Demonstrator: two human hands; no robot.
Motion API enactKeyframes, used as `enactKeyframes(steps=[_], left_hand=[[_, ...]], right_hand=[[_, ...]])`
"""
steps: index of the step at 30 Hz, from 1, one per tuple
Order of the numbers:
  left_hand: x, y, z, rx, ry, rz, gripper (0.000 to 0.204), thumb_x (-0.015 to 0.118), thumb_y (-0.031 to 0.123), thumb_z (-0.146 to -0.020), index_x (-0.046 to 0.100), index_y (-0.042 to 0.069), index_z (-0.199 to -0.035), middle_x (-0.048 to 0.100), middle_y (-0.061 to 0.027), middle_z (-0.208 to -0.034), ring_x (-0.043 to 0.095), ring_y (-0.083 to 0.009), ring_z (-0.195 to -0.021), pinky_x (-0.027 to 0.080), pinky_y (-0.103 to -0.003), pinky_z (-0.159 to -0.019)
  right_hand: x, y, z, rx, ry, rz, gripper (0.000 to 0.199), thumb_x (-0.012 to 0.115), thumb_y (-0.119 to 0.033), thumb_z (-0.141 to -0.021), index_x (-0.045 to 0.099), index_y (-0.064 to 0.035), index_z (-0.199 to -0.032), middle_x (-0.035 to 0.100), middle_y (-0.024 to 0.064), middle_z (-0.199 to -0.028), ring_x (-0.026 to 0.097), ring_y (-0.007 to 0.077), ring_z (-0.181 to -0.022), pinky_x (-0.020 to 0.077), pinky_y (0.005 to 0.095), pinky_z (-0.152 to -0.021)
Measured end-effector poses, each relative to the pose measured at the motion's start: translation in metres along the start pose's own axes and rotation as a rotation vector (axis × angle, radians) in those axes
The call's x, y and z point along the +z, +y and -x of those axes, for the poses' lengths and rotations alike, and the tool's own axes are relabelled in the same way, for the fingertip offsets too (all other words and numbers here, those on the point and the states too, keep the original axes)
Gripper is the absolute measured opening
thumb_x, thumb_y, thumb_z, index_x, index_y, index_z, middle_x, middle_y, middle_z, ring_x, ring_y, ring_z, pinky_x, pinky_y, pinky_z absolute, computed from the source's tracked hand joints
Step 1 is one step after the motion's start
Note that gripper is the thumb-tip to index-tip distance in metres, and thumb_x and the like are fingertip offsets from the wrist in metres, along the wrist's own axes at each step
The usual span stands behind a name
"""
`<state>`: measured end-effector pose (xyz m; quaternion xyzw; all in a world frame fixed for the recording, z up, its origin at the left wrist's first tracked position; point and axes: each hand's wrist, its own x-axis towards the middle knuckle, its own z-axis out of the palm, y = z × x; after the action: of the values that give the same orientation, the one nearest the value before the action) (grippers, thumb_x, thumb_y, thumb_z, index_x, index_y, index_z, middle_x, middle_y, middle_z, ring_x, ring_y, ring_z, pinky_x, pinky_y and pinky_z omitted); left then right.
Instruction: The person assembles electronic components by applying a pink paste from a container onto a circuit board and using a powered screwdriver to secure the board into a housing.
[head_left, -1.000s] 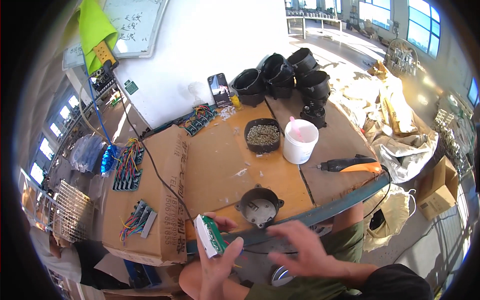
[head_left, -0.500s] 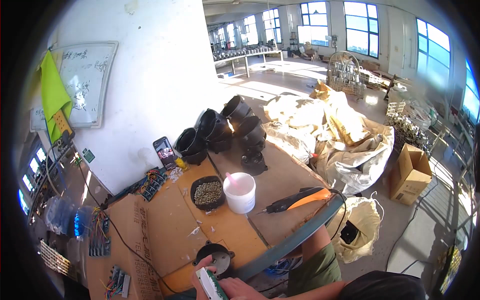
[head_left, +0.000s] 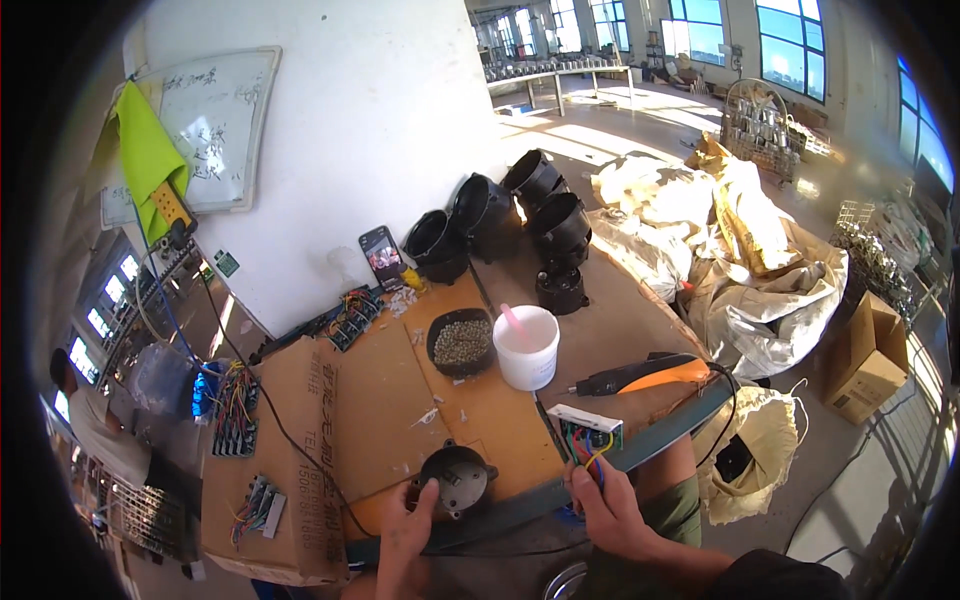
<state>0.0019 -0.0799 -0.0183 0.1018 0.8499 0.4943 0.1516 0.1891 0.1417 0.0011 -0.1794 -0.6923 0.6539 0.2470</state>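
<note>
Near the table's front edge sits a round black housing with a grey inner face and small lugs on its rim. My left hand grips its left side, the thumb over the rim. To the right, my right hand is closed around the colored wires of a circuit board with a white strip along its top. That board is at the table's edge, below an orange-and-black power tool with a cord. Behind the housing stand a black tray of small metal parts and a white tub with a pink handle in it.
Several black housings stand by the wall, near a propped phone. More wired boards lie on a cardboard box at left. Large sacks and an open carton are at right. A person is at far left.
My hands have separated: the left now grips the black housing, while the right has carried the circuit board rightward by its wires. The view has shifted, and a person now shows at far left.
</note>
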Motion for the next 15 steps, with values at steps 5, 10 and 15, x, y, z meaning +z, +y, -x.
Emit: enactKeyframes(steps=[5, 10, 15], left_hand=[[0.011, 0.000, -0.016, -0.016, 0.030, 0.057, 0.031, 0.066, 0.022, -0.091, 0.058, -0.007, -0.096, 0.062, -0.0103, -0.078, 0.060, -0.0163, -0.070, 0.048, -0.033, -0.060], [-0.010, 0.034, -0.016, 0.094, 0.097, 0.024, 0.022, 0.064, 0.016, -0.091, 0.056, -0.004, -0.092, 0.059, -0.0116, -0.081, 0.058, -0.0167, -0.070, 0.046, -0.032, -0.056], [-0.007, 0.085, 0.009, 0.578, 0.483, -0.629, 0.034, 0.074, 0.026, -0.083, 0.055, 0.002, -0.097, 0.057, -0.0188, -0.103, 0.056, -0.0335, -0.090, 0.045, -0.043, -0.080]], right_hand=[[-0.012, 0.007, 0.008, 0.051, -0.073, -0.134, 0.017, 0.048, -0.015, -0.102, 0.054, 0.0007, -0.100, 0.053, 0.0061, -0.070, 0.049, 0.0134, -0.062, 0.0415, 0.0322, -0.059], [-0.038, 0.010, 0.014, 0.069, -0.079, -0.140, 0.019, 0.048, -0.017, -0.103, 0.054, 0.0006, -0.100, 0.055, 0.0052, -0.075, 0.048, 0.0119, -0.067, 0.0422, 0.0295, -0.062], [-0.054, 0.024, 0.020, 0.168, -0.067, -0.175, 0.020, 0.050, -0.018, -0.103, 0.055, 0.0016, -0.102, 0.056, 0.0054, -0.078, 0.049, 0.0110, -0.071, 0.0428, 0.0293, -0.064]])
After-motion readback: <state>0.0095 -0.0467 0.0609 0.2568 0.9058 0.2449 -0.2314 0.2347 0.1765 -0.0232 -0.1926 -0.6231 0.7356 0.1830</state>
